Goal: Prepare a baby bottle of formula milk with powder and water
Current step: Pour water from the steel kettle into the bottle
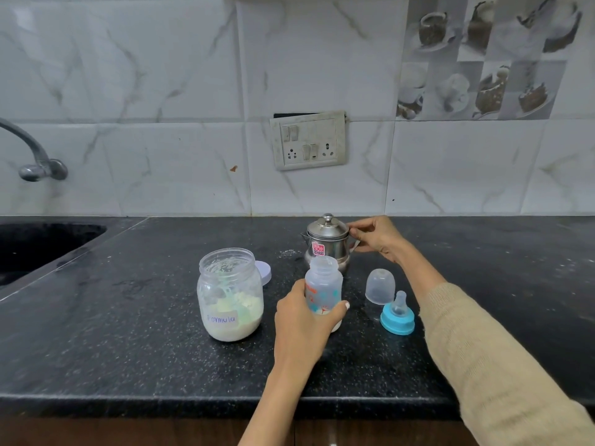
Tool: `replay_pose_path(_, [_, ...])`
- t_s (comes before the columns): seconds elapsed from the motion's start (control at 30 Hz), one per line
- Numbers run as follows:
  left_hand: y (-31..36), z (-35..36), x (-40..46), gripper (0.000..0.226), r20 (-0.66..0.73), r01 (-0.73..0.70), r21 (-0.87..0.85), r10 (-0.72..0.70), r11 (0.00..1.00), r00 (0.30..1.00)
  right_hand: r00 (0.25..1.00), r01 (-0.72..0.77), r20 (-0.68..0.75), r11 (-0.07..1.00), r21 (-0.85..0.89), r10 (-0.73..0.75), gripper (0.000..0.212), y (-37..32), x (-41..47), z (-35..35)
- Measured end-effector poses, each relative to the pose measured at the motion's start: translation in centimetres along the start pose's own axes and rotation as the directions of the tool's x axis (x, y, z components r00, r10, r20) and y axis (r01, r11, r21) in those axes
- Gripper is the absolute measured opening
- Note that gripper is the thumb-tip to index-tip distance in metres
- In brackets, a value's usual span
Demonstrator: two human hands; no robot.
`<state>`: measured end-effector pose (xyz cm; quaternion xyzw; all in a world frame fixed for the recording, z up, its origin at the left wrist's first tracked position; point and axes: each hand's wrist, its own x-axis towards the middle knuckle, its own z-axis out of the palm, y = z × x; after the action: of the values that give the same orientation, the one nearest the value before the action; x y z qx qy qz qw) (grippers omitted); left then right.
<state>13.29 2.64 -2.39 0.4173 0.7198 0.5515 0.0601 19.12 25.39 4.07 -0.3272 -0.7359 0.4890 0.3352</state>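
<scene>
Bottle (pixel 323 286) in left hand (pixel 302 320), right hand (pixel 378 236) behind.

Black speckled stone countertop (pixel 128 317), open formula jar (pixel 230 294) with its lid (pixel 264 273) behind, uncapped baby bottle (pixel 323 291), lidded steel pot (pixel 327 243), clear cap (pixel 380 286), blue teat ring (pixel 397 315)

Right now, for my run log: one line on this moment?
left hand: holds bottle | right hand: on steel pot handle | bottle: open
</scene>
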Motion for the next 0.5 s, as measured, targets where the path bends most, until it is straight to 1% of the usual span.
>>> replay_pose_path(0.2, [-0.1, 0.1, 0.1, 0.056, -0.004, -0.003, 0.009, 0.003, 1.000, 1.000, 0.998, 0.022, -0.063, 1.000, -0.022, -0.024, 0.025, 0.2, -0.2, 0.4])
replay_pose_path(0.33, [-0.2, 0.1, 0.0, 0.056, 0.007, -0.002, 0.002, 0.002, 1.000, 1.000, 0.991, 0.013, -0.131, 0.998, 0.062, -0.005, 0.026, -0.3, -0.1, -0.2])
replay_pose_path(0.4, [-0.1, 0.1, 0.0, 0.054, 0.009, 0.000, -0.002, 0.000, 1.000, 1.000, 0.989, 0.044, -0.144, 0.996, 0.083, -0.032, 0.025, -1.4, -0.1, -0.8])
replay_pose_path(0.5, [-0.2, 0.2, 0.2, 0.056, 0.008, 0.015, 0.004, -0.015, 1.000, 1.000, 0.984, 0.105, -0.152, 0.993, 0.060, -0.095, 0.024, -3.6, -0.5, -1.7])
